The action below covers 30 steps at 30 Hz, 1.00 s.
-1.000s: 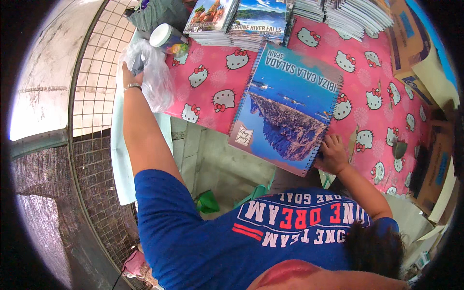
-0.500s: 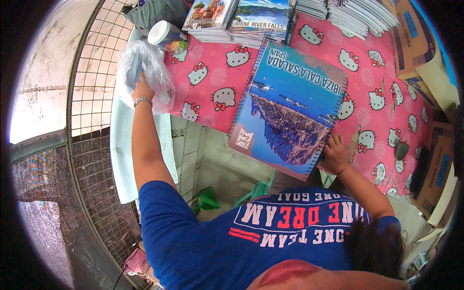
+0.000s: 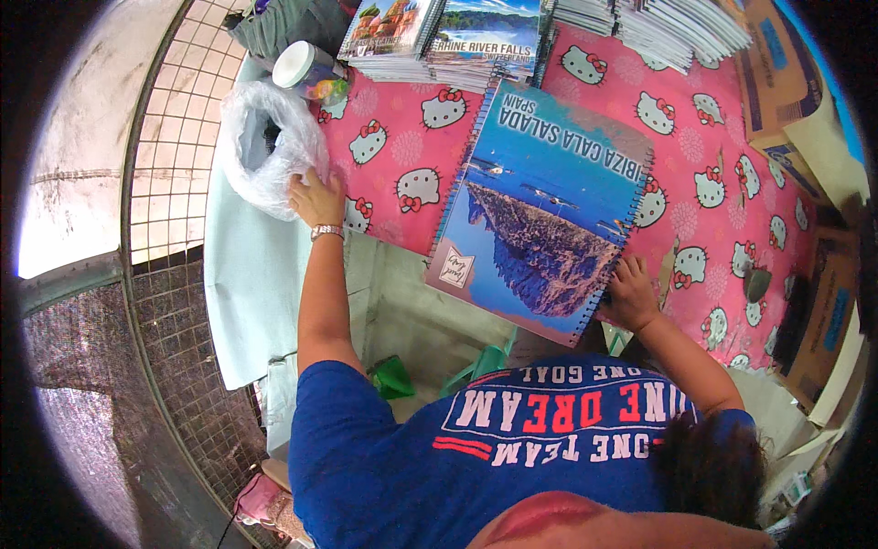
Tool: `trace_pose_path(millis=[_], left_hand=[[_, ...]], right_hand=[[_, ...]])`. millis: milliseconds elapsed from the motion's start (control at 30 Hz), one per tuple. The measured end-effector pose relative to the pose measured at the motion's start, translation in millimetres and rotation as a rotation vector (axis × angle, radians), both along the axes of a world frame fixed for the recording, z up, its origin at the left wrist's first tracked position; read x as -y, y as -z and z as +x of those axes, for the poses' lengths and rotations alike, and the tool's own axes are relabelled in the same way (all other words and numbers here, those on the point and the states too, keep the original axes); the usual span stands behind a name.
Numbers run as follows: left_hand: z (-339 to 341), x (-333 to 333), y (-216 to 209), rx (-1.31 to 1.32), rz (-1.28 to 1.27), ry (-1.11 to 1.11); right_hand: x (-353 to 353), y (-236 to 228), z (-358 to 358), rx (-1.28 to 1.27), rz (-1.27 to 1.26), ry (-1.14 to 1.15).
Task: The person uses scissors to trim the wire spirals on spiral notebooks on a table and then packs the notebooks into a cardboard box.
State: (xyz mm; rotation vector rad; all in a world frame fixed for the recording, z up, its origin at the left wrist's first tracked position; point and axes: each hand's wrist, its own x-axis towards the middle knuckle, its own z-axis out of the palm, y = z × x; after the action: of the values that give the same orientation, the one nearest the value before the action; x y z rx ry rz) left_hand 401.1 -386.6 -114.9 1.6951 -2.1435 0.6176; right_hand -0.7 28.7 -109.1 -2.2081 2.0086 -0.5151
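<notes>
Head view: the spiral notebook (image 3: 540, 206) lies on the pink tablecloth (image 3: 389, 183) between the hands, long axis running near left to far right; the right hand (image 3: 633, 295), nearer, curls at its near right edge, grip indeterminable; the left hand (image 3: 317, 199), fingers loosely spread, meets the plastic bag (image 3: 291, 151).

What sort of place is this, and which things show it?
Probably a makeshift workspace, perhaps in a home or small workshop: stacks of spiral-bound notebooks lie on a pink patterned table cover, cardboard boxes stand at the right, and a wire-mesh screen is at the left.
</notes>
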Motion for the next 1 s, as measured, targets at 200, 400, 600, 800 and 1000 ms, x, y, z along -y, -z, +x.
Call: trace_pose_path(millis=[200, 400, 600, 800, 1000], left_hand=[[-3.4, -13.3, 8.9, -0.069, 0.260, 0.060], [53.6, 101.3, 33.8, -0.176, 0.553, -0.104], [46.9, 152.8, 29.7, -0.133, 0.458, -0.361], [15.1, 104.3, 51.2, -0.177, 0.437, -0.268], [-23.0, 30.1, 17.2, -0.023, 0.043, 0.012]], right_hand=[[2.3, -4.1, 1.7, 0.031, -0.022, 0.003], [2.0, -3.7, 0.4, 0.017, -0.009, -0.016], [2.7, -5.0, 1.1, 0.001, 0.002, -0.004], [2.9, -0.6, 2.0, 0.009, 0.000, 0.017], [2.3, -1.8, 1.9, -0.008, -0.032, 0.021]])
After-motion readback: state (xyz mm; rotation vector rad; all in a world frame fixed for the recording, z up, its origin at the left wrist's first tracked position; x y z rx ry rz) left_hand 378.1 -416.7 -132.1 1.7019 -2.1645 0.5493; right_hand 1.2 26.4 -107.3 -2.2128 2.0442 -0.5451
